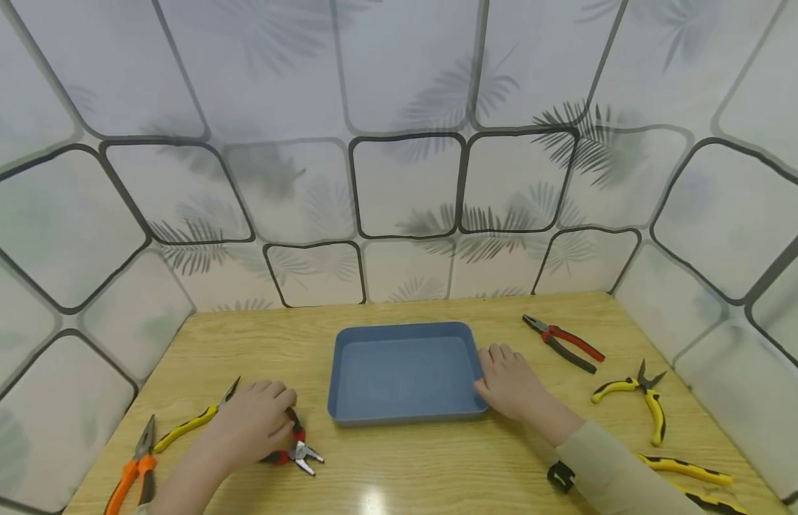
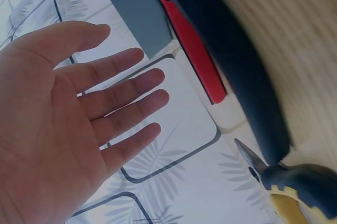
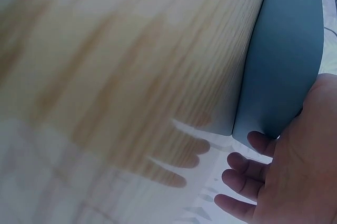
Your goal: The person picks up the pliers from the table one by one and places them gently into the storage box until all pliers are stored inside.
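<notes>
My left hand [image 1: 250, 422] hovers over pliers with red and black handles [image 1: 300, 452], partly covering them in the head view. In the left wrist view its fingers [image 2: 131, 84] are loosely extended, apart from the black handle [image 2: 237, 66], and nothing is in the palm. The pliers' jaws are spread and point toward the near right. At the right side of a shallow blue tray [image 1: 408, 416] is my right hand [image 1: 511, 379], with its thumb [image 3: 260, 142] right at the tray's wall and its fingers relaxed. The tray holds nothing.
Orange-handled pliers [image 1: 141, 461] and yellow-handled pliers [image 1: 192, 427] lie at the left. To the right lie red-and-black pliers [image 1: 562, 342], open yellow pliers [image 1: 650, 390] and another yellow-handled tool [image 1: 688, 468], partly behind the right sleeve. Patterned walls [image 1: 405, 186] border the wooden table [image 1: 399, 472].
</notes>
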A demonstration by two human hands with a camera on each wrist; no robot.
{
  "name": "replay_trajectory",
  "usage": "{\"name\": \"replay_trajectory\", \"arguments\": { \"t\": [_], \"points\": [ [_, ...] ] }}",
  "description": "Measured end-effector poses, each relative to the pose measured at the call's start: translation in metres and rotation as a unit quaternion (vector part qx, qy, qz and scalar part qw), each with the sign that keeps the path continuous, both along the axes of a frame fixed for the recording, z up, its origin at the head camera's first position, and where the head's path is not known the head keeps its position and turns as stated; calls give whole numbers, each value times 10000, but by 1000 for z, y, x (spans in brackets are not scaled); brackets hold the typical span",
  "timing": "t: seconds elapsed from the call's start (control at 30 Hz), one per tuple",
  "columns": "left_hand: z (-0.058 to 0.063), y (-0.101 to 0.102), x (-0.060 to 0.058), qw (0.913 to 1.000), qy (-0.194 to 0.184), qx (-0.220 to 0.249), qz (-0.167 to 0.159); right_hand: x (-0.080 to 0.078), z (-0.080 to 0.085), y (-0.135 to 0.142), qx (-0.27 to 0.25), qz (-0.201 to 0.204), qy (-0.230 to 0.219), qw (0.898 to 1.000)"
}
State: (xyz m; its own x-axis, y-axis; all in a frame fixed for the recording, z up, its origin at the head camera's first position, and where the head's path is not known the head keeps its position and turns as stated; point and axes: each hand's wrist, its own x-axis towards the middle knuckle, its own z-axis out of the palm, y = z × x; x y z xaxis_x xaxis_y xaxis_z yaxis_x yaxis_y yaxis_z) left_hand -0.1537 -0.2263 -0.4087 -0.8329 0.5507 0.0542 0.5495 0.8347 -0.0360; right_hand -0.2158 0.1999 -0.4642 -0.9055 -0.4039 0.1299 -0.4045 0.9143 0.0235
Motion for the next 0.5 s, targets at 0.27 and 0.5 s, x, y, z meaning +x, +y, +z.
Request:
{"name": "replay_trajectory", "arguments": {
  "t": [0.27, 0.5],
  "points": [
    [-8, -8, 8, 9999, -58, 19, 109, 1, -3, 2, -62, -5, -6, 10000],
    [-13, -13, 12, 9996, -191, 95, 176, -1, -3, 2, -25, -22, -27, 10000]
  ]
}}
